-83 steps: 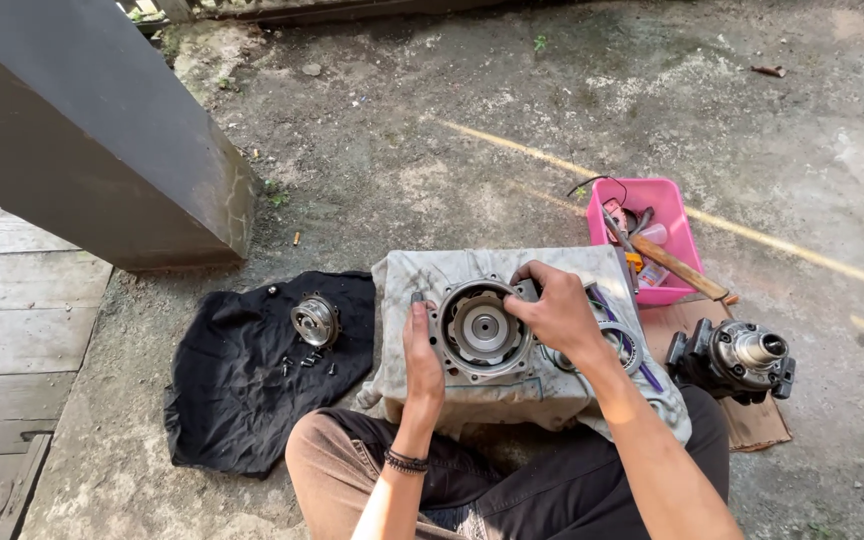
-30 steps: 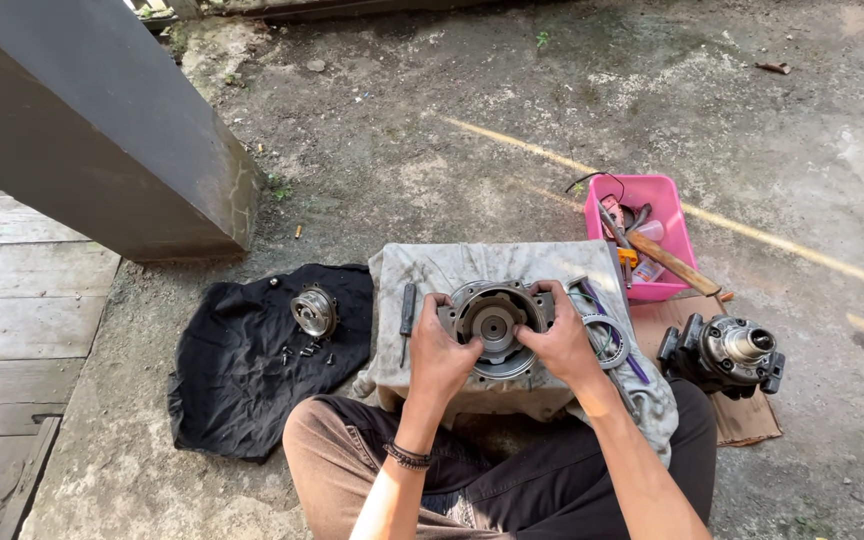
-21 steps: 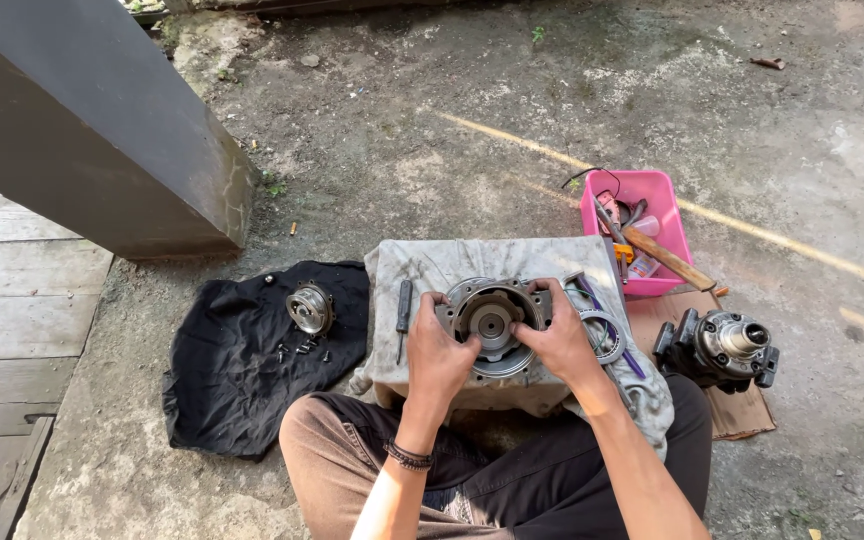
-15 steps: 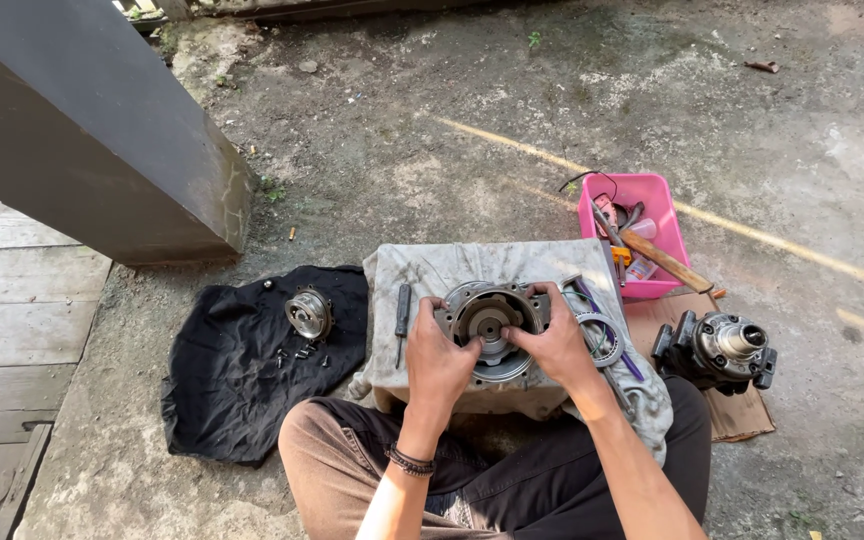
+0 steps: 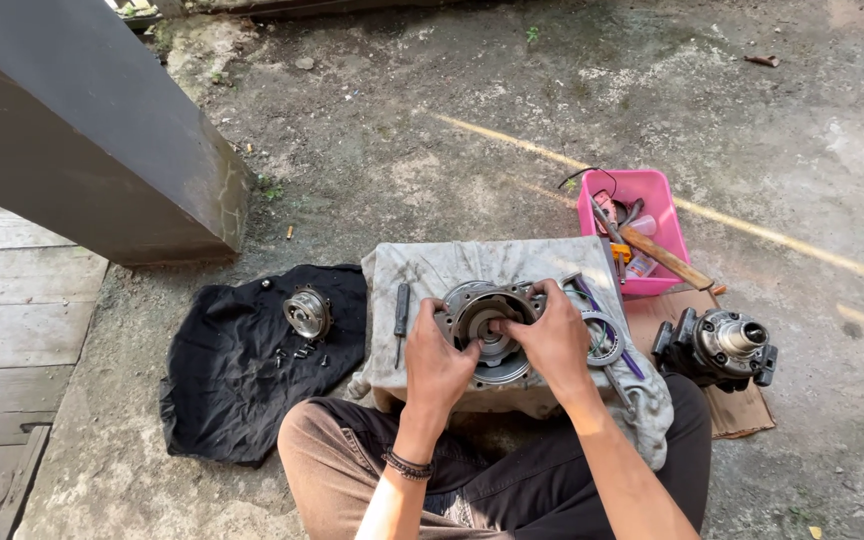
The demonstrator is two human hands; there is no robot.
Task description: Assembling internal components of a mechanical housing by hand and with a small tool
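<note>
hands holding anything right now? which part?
Both hands grip the round metal housing on the cloth-covered block: left hand on its near-left rim, right hand on its right rim, with fingers reaching into the centre.

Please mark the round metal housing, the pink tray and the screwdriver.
round metal housing [image 5: 467, 305], head view, on its upper left rim.
pink tray [image 5: 659, 185], head view, on its far right wall.
screwdriver [image 5: 402, 300], head view, on its dark handle.

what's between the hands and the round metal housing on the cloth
Nothing visible. The left hand and right hand already rest on the housing, one on each side, fingers curled over its rim toward the centre. The screwdriver lies apart to the left on the grey cloth, the ring to the right.
</note>
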